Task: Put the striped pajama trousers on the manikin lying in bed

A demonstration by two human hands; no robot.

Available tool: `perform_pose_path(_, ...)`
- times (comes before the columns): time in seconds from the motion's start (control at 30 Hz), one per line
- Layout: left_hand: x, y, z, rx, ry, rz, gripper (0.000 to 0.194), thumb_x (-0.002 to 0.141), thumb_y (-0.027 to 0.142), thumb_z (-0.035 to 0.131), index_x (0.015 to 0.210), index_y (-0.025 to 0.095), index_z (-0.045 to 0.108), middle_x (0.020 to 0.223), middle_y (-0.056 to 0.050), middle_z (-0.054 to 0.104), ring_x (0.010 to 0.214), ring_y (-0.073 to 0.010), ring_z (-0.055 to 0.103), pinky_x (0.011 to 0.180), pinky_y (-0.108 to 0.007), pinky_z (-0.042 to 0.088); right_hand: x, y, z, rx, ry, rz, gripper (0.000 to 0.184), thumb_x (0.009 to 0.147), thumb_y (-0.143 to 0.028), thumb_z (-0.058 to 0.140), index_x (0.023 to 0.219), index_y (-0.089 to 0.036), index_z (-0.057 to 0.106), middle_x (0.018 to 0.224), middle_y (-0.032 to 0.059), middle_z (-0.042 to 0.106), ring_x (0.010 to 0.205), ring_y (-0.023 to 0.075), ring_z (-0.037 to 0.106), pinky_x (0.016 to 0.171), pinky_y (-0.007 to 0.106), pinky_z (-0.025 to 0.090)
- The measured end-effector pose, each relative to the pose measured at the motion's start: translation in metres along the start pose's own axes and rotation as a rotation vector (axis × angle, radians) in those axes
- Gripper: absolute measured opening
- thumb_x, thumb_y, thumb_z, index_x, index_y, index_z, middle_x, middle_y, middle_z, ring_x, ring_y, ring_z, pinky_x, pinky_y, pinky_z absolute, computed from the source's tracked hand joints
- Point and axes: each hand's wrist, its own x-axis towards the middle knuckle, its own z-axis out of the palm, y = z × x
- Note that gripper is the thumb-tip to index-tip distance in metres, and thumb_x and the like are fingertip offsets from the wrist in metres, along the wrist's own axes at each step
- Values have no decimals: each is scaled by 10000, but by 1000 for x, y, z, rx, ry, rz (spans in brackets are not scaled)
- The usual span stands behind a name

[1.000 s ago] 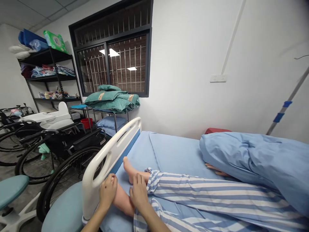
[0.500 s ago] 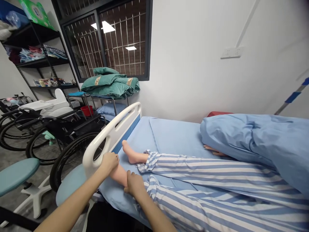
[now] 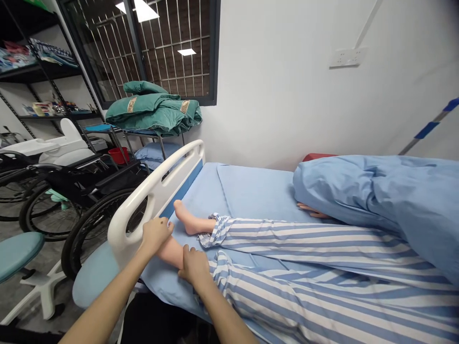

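Two legs in blue-and-white striped trousers (image 3: pixel 308 239) lie along a bed. My left hand (image 3: pixel 157 235) is closed over the near foot (image 3: pixel 170 251), hiding its toes. My right hand (image 3: pixel 195 265) wraps round the ankle of that same leg, just below the bunched trouser cuff. Beyond my hands, the far foot (image 3: pixel 186 219) rests bare on the sheet with its toes up. Light blue sheet (image 3: pixel 247 188) covers the mattress under both legs. Whether the legs belong to a person or a manikin I cannot tell.
A white footboard (image 3: pixel 154 191) rises just left of my left hand. Wheelchairs (image 3: pixel 96 200) and a teal stool (image 3: pixel 19 255) stand beyond it. Folded green bedding (image 3: pixel 154 112) is stacked by the window. At right, a blue quilt (image 3: pixel 358 196) partly covers a hand (image 3: pixel 311 210).
The view has shifted, so the bed and background sit slightly higher and further left. Both hands keep their hold on the near foot and ankle.
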Motion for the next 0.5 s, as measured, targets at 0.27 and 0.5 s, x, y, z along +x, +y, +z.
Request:
perform_pose_path(0.27,-40,-6,32,-308,370,-258,330,871,397,353,882,215,628,820,-56,676,691,-165,592,595,-255,353,-5,-3,-5,-22,6,2,624,553,-376,744,1077,-154,490,937,123,623,829,278,623,701,376,476)
perform_pose_path(0.5,-43,-18,20,-131,240,-45,392,878,372,310,839,162,639,778,-128,671,673,-221,615,585,-293,351,-7,-5,-3,-28,48,3,621,535,-385,754,1061,-162,512,918,117,633,810,282,627,694,393,492)
